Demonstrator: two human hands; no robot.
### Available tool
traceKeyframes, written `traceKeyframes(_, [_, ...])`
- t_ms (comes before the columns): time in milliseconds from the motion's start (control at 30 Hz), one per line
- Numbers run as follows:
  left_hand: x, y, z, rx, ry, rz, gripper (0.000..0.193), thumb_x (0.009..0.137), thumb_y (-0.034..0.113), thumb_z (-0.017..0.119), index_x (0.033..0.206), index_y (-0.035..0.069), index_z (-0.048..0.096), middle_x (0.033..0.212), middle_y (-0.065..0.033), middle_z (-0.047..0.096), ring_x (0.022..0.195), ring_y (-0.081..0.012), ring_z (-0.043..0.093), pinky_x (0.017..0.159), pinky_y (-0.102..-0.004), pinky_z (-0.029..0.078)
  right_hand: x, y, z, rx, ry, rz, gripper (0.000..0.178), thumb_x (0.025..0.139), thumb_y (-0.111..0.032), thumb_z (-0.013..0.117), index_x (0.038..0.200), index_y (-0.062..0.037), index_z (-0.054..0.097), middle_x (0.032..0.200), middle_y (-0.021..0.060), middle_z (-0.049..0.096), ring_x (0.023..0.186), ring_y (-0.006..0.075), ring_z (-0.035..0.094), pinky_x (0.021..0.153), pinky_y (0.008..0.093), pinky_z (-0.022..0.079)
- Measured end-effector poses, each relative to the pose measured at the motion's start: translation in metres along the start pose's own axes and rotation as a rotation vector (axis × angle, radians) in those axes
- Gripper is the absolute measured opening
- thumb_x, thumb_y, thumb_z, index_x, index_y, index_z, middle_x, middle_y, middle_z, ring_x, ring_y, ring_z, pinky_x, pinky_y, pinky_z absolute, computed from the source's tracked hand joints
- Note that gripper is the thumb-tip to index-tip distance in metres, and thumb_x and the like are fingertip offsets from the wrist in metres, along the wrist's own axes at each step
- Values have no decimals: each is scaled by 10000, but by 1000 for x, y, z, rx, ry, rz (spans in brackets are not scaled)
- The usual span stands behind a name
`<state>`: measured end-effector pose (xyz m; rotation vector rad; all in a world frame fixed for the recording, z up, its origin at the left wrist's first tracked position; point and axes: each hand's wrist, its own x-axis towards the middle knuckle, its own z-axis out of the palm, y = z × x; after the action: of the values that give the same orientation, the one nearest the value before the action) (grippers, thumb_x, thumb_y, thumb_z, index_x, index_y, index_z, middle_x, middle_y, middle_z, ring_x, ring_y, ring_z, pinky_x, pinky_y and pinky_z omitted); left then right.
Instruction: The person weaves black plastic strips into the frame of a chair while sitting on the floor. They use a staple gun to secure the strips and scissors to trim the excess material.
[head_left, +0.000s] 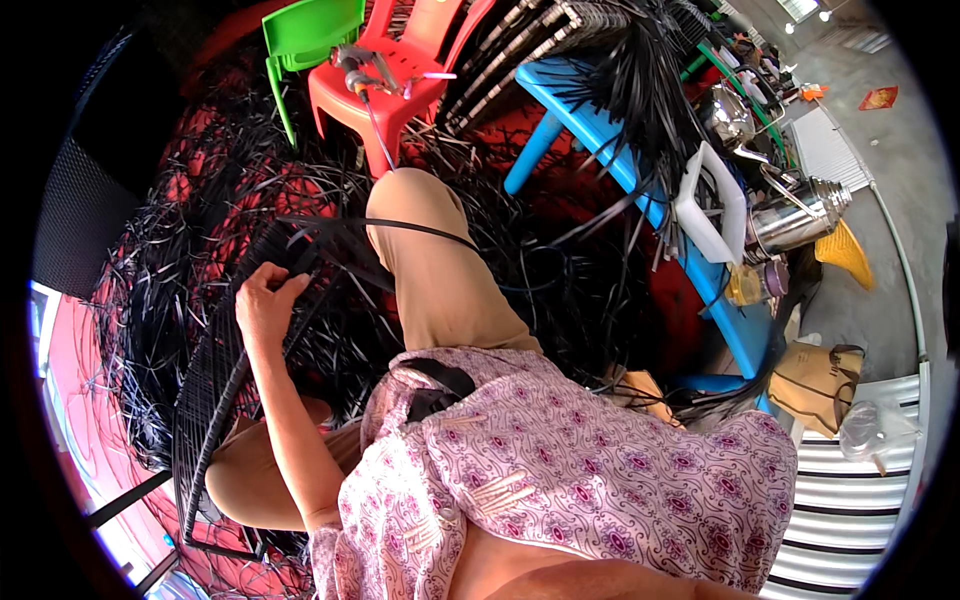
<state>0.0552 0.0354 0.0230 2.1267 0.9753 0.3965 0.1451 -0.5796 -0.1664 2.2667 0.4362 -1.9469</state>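
My left hand (pixel 265 302) is at the left, its thumb and fingers closed together at the upper end of a black woven panel (pixel 210 375). It seems to pinch a flat black strip there, though dark strands make its exact hold hard to see. The panel, with a thin black frame along its side, leans by my bent left leg. One long black strip (pixel 425 229) runs from near the hand across my right knee and curves off to the right. My right hand does not show.
Loose black strips (pixel 150 330) pile over the red floor. Ahead stand a red plastic chair (pixel 385 75) with a power tool (pixel 355 70) on it and a green chair (pixel 310 35). A blue bench (pixel 620 140) at right bears more strips, a white frame (pixel 712 205) and a metal flask (pixel 795 215).
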Motion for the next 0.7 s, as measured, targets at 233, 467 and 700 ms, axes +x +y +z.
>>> traceKeyframes(233, [5,-9,-8,46,5,25,315,710,348,808,891,100,737,791,-100,714,761,-269,698,685,-377,519,-49,-67,-189,232,-70,10,161,841,-194,666,875,-43,710,688,60,658,517,143,577,432,292,429])
traceKeyframes(467, [-10,-38,-7,123,99,-46,329,707,355,799,886,84,746,770,-75,728,773,-264,707,712,-374,527,-173,-410,-457,245,501,-810,112,833,-230,595,735,-179,575,550,-68,432,445,51,368,411,233,245])
traceKeyframes(700, [-22,-10,0,64,91,-103,387,678,353,822,943,84,737,851,-79,731,800,-255,696,749,-371,529,-173,-687,-501,9,241,-1162,81,877,-147,620,815,-101,595,659,-5,533,566,95,512,453,235,373])
